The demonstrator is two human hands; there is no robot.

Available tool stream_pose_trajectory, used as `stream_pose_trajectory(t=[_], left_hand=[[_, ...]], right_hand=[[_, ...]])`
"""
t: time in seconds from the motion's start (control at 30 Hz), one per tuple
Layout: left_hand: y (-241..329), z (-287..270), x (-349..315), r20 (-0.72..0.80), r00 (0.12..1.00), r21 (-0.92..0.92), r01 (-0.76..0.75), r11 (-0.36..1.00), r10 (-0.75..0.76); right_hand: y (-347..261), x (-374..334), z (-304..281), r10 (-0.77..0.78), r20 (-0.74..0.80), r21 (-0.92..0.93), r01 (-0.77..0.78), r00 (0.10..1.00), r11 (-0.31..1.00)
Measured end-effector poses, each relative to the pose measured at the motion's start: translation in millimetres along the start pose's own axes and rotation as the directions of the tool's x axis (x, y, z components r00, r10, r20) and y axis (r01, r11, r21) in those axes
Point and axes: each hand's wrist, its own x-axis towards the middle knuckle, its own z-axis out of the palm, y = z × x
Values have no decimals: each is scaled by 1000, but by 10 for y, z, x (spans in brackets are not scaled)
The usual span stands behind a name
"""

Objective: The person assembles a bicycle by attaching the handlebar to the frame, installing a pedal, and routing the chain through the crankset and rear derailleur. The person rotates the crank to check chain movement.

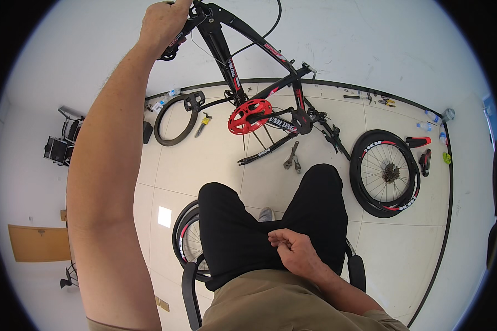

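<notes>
A black bicycle frame (218, 47) with red and white markings stands in front of me without wheels. At the upper left, my left hand (164, 25) is closed around its front end, near the head tube and fork; part of that grip lies beyond the picture's top edge. Low on the frame sit a red chainring (249, 116) and a black pedal (194, 101). My right hand (297, 251) rests palm-inward over my lap, loosely curled with the thumb apart and nothing in it. Between my knees and the frame lies an adjustable wrench (291, 154) beside another metal tool (297, 164).
To the right a wheel with tyre and cassette (391, 172) lies near a saddle (424, 163). A bare tyre (161, 135) and yellow-handled tool (203, 126) lie left. Another wheel (191, 243) is beside my chair's armrest (190, 292). Pliers (388, 102) and bottles (424, 126) line the wall.
</notes>
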Motion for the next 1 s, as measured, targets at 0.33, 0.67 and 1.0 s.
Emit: stream_pose_trajectory(t=[0.33,0.67,1.0], left_hand=[[-32,-1,24,-14,1000,16,-24,1000,25],[-27,-30,6,21,999,-4,-32,999,33],[6,44,37,92,994,-38,-54,998,57]], right_hand=[[-11,-1,9,-13,-5,7,13,1000,1000],[-20,-5,6,5,-20,-22,-5,1000,1000],[-109,-29,-137,-70,85,-566,106,994,818]])
